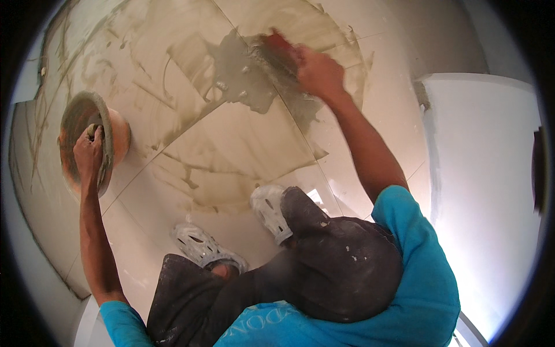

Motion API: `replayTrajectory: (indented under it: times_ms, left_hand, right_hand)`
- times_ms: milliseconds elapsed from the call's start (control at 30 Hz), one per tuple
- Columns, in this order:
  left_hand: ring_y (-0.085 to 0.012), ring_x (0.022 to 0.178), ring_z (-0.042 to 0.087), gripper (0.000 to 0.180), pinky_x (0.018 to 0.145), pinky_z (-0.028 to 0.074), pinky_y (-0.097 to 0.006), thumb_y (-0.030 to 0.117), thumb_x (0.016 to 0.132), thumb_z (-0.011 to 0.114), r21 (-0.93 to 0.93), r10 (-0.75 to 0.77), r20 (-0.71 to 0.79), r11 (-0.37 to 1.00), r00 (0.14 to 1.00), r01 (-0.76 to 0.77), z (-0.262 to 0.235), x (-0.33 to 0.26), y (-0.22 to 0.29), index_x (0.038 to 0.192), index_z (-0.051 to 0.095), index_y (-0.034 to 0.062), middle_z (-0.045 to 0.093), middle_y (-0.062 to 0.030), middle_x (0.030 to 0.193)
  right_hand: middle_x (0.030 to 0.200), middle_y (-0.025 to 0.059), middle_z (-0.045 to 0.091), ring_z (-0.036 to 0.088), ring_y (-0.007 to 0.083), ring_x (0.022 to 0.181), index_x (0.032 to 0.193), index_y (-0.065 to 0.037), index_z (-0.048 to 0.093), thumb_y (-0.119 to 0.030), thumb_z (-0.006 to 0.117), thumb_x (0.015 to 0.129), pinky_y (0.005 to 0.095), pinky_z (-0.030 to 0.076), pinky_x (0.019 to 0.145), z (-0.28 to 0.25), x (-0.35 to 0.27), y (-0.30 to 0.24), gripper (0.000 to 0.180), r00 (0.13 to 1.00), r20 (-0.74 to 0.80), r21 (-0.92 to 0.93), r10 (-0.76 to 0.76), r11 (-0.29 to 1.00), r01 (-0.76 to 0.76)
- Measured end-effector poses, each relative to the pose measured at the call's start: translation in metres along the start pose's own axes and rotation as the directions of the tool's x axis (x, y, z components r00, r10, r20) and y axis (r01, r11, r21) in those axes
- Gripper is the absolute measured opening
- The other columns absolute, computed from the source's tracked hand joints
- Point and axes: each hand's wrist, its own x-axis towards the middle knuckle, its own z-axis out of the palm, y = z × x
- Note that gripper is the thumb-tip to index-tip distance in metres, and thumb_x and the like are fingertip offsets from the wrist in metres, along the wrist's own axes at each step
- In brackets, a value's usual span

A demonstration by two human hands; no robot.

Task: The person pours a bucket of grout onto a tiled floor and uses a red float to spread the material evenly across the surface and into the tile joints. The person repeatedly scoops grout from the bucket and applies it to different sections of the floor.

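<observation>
My right hand (321, 72), blurred by motion, is closed on a float (280, 51) with a red top, pressed close to the tiled floor. The float's lower face is hidden. Beside it spreads a wet grey patch of grout (240, 75) with a few lumps. My left hand (89, 151) reaches into an orange-brown bucket (120, 136) at the left, its rim crusted with grey. The fist is closed round a rounded yellowish-brown handle (92, 130); the rest of that tool is hidden inside the bucket.
Thin smears of grout cover the large beige floor tiles (219, 139), crossed by joint lines. Right of me stands a white panel or low wall (480, 162). My feet, in pale perforated clogs (202, 246), are just below the smeared area. A wall edge runs along the left.
</observation>
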Motion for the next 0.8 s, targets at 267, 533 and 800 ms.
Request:
replayTrajectory:
  times_ms: [267,533,800]
  left_hand:
    - [-0.0341,0.101,0.062,0.042,0.087,0.048,-0.041,0.036,0.090,0.054,0.334,-0.025,-0.078,0.941,0.997,0.050,0.001,0.014,-0.082,0.116,0.063,0.0041,0.065,-0.0180,0.109]
    - [-0.0338,0.101,0.063,0.040,0.087,0.049,-0.040,0.035,0.091,0.054,0.308,0.043,-0.160,0.951,0.986,0.009,0.006,0.022,-0.085,0.118,0.063,0.0066,0.065,-0.0183,0.109]
    - [-0.0344,0.095,0.064,0.033,0.081,0.049,-0.039,0.029,0.092,0.055,0.101,0.100,-0.140,0.991,0.985,-0.086,0.007,0.011,-0.040,0.114,0.063,0.0059,0.066,-0.0177,0.103]
  right_hand:
    - [0.083,0.0019,0.061,0.057,0.0084,0.065,0.112,-0.005,0.059,-0.027,0.062,0.088,0.0232,0.046,0.052,-0.015,-0.120,0.201,0.033,0.858,0.150,0.766,0.490,0.491,-0.415]
    - [0.097,0.0055,0.066,0.062,0.0130,0.082,0.109,-0.001,0.060,-0.002,0.065,0.081,0.0247,0.052,0.072,0.087,-0.200,0.207,0.029,0.803,0.028,0.868,0.595,0.385,-0.314]
    - [0.093,0.0097,0.067,0.064,0.0169,0.081,0.106,-0.001,0.061,-0.013,0.068,0.076,0.0309,0.051,0.072,0.082,-0.113,0.110,0.033,0.878,0.113,0.861,0.465,0.396,-0.320]
